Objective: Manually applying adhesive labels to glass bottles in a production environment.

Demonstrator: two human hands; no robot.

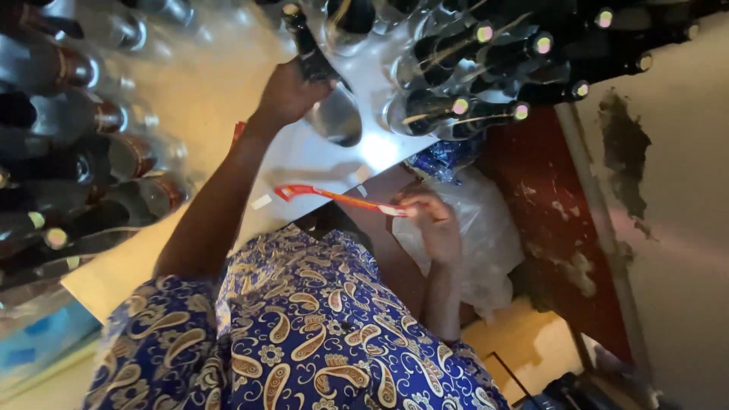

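Note:
My left hand (291, 95) is closed around a dark glass bottle (328, 91) that lies tilted over a white table top (304, 156). The bottle's neck points away from me and its rounded body hangs just below my fingers. My right hand (431, 220) is nearer my body and pinches one end of a long, thin red-orange strip (334, 196). The strip reaches left across the table's edge. I wear a blue garment (304, 334) with a paisley print, which fills the lower part of the view.
Several dark bottles (91, 152) lie in rows at the left. Another cluster of bottles with pale caps (486, 76) sits at the top right. A white plastic bag (486, 228) and a shiny blue wrapper (440, 159) lie beside a red-brown panel (531, 197).

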